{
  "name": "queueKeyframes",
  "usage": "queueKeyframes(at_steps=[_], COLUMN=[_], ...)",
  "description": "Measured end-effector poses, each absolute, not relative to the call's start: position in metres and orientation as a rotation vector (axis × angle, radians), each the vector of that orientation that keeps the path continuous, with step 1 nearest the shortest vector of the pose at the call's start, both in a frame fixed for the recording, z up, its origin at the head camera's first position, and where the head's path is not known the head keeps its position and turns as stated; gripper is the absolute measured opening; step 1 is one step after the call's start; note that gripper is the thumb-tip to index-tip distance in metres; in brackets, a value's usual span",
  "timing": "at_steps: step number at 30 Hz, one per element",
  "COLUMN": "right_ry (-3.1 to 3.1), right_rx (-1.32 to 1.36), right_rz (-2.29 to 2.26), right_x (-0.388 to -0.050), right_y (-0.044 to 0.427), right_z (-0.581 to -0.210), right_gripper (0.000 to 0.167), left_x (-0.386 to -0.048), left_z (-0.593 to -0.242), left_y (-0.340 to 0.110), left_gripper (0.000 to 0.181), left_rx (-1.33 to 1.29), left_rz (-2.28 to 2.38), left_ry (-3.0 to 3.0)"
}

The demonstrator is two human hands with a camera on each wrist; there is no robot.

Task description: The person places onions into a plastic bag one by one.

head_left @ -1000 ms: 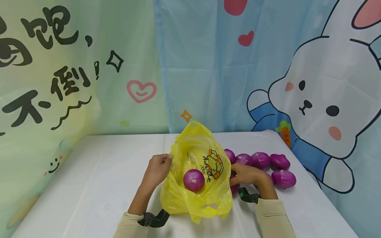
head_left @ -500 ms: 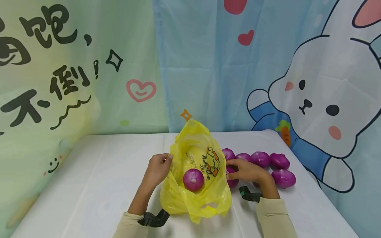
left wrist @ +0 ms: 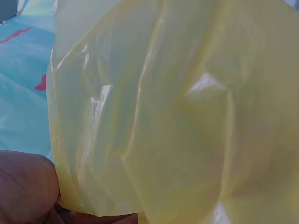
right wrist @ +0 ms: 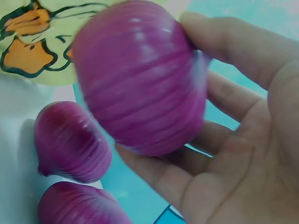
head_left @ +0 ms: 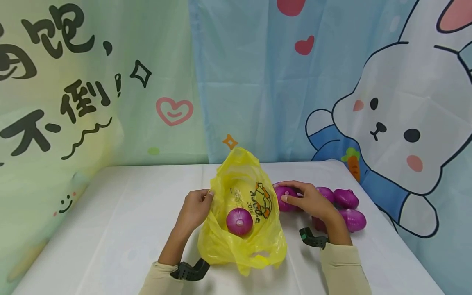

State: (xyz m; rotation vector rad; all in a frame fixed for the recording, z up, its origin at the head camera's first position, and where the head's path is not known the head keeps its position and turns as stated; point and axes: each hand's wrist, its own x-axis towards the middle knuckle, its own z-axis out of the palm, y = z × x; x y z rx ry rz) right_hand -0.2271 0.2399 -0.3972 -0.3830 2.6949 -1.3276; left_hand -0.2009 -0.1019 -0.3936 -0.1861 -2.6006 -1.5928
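A yellow plastic bag (head_left: 221,246) stands with its mouth toward me, a purple onion (head_left: 239,222) visible inside. My left hand (head_left: 195,209) pinches the bag's left rim; the left wrist view is mostly filled by the translucent yellow film beside the thumb. Just right of the bag, my right hand (head_left: 313,203) grips another onion (right wrist: 140,79) between thumb and curled fingers. In the right wrist view that onion looks lifted off the white table, in front of the bag's printed side. Part of it is covered by the hand in the head view.
To the right of my right hand lie several more purple onions (head_left: 346,199) on the white table (head_left: 121,221), some partly hidden by the hand. Behind the table hangs a printed curtain (head_left: 243,73) with a cartoon rabbit.
My right hand has come from low at the bag's right side, taken hold of an onion there and raised it slightly. My left hand and the bag stay nearly in place.
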Motion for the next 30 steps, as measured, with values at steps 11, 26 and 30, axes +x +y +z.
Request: queueKeyframes(at_steps=[11,26,30], right_ry=[2.763,2.671,2.645], right_rx=[-0.424,-0.614,-0.677], right_rz=[-1.602,-1.717,-1.813], right_x=[-0.222,-0.201,-0.200], right_y=[0.234,0.199,0.185], right_z=[-0.379,-0.349,-0.353], right_gripper=[0.053,0.051,0.048], left_x=[-0.201,-0.196,-0.195], left_z=[-0.393,-0.389,-0.387], left_y=[-0.101,-0.097,-0.096], left_gripper=[0.035,0.039,0.037], left_rx=[-0.205,-0.275,-0.274], left_rz=[-1.588,-1.625,-1.632], left_ry=[-2.597,-2.586,-2.611])
